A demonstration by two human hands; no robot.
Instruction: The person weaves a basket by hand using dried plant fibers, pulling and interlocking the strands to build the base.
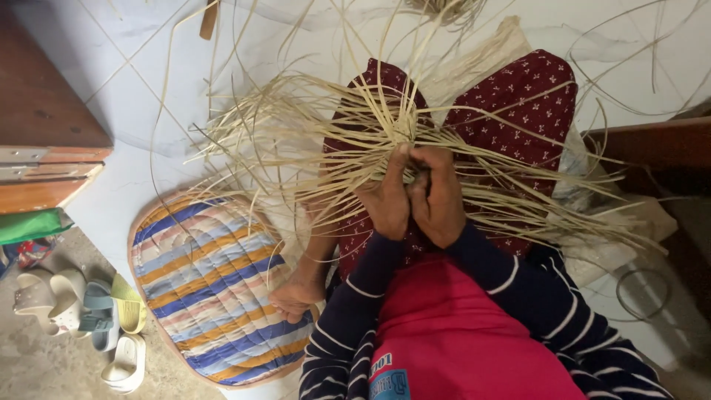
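Note:
A bundle of thin pale cane strips (355,141) fans out over my lap, its strands crossing at a knot in the middle. My left hand (386,196) grips the crossing from the left, thumb pointing up along the strips. My right hand (438,192) closes on the same crossing from the right, touching the left hand. Both wrists wear dark sleeves with white stripes. Under the strips lie my legs in dark red dotted cloth (533,96). My bare foot (296,295) rests at the lower left.
A striped quilted cushion (204,285) lies on the white floor at the left. Several sandals (89,315) sit at the bottom left. Wooden furniture (44,126) stands at the left edge, more wood (652,141) at the right. A dark wire ring (643,293) lies at the lower right.

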